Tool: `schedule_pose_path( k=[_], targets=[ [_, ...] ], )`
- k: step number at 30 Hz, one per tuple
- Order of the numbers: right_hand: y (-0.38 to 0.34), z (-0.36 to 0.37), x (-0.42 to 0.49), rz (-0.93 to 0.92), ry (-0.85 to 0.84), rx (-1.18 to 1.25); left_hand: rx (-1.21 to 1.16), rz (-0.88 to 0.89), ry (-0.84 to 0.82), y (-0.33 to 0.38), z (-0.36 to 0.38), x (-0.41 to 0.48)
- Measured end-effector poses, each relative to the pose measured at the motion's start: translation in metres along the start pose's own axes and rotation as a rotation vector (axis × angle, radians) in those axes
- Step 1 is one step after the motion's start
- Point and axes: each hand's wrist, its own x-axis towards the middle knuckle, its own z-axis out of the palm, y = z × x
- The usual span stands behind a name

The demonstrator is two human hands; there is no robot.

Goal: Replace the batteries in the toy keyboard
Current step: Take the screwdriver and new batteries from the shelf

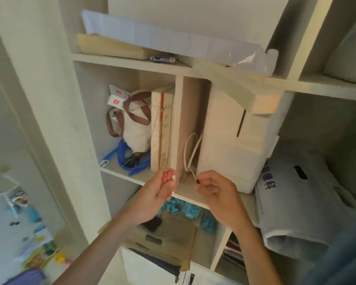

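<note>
I stand at a white shelf unit. My left hand grips a small red object, too blurred to name, in front of a shelf edge. To its right my right hand pinches a thin screwdriver by its dark handle, the metal tip pointing up and left. A blue battery lies on the upper shelf, well above both hands. The toy keyboard does not show.
The cubby behind my hands holds a white bag with brown handles, a blue hose, upright boards and a white appliance with a cable. Below hang teal blocks and a tan bag. A grey printed bag sits right.
</note>
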Motion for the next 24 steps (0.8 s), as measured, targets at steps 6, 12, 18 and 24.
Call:
schedule_pose_path(
  k=[6,12,18,24],
  targets=[
    [-0.069,0.087,-0.008,-0.151,-0.222,0.082,0.043,-0.034,0.275,0.002,-0.086,-0.092],
    [-0.139,0.221,-0.027,-0.221,-0.428,0.131,0.058,-0.143,0.568,-0.009,-0.188,-0.216],
    [-0.221,0.388,-0.073,-0.281,-0.593,0.249,0.235,-0.256,0.826,-0.011,-0.314,-0.381],
    [-0.301,0.542,-0.129,-0.385,-0.683,0.286,0.379,-0.368,0.99,-0.009,-0.428,-0.53]
  ],
)
